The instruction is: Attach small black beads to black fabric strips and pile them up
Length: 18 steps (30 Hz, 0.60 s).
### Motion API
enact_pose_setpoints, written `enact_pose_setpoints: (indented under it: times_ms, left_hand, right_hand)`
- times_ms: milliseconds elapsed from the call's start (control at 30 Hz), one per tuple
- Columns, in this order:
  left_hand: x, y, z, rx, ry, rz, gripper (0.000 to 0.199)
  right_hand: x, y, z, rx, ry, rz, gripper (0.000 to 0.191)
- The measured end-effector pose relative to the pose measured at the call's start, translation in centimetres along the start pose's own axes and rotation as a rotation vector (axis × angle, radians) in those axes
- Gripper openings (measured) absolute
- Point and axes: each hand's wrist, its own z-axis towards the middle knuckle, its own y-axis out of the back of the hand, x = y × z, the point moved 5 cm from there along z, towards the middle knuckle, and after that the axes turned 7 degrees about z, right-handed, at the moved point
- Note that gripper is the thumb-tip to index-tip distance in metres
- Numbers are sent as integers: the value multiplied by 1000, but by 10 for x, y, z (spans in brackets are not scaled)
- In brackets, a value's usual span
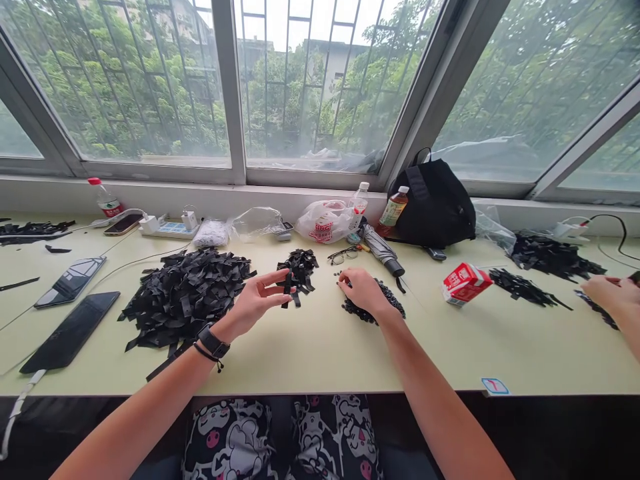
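Note:
My left hand point(253, 300) is raised above the yellow-green table point(310, 360), its fingertips pinching a black strip point(287, 290) next to a small heap of black strips point(299, 270). A much larger heap of black strips point(185, 297) lies to the left of that hand. My right hand point(363, 290) is bent down, fingertips at the edge of a pile of small black pieces point(375, 308). Whether those fingers hold a piece is hidden. A few loose bits point(337, 273) lie near them.
A co-worker's hand point(610, 295) reaches in at the right edge beside more black pieces point(523, 287). Along the window sill stand bottles, bags, a black backpack point(433, 207) and a power strip point(167, 228). Glasses point(343, 255), a folded umbrella point(383, 250) and a red-and-white carton point(466, 283) lie on the table.

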Motion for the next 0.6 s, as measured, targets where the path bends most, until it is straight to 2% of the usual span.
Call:
enact_pose_setpoints:
  times_ms: [133, 333, 433, 533, 600]
  left_hand:
    - [6, -2, 0, 7, 11, 12, 68]
    - [15, -2, -1, -7, 51, 82, 45]
    - [16, -3, -1, -5, 77, 99, 44]
    - [16, -4, -2, 3, 96, 123, 45]
    - [18, -6, -2, 12, 102, 122, 45]
  right_hand:
    - [2, 0, 0, 16, 14, 25, 10]
    - [6, -1, -1, 13, 25, 51, 14]
    - [9, 3, -1, -14, 40, 72, 10]
    - [23, 10, -2, -66, 101, 174, 8]
    - [42, 13, -5, -111, 185, 299, 8]
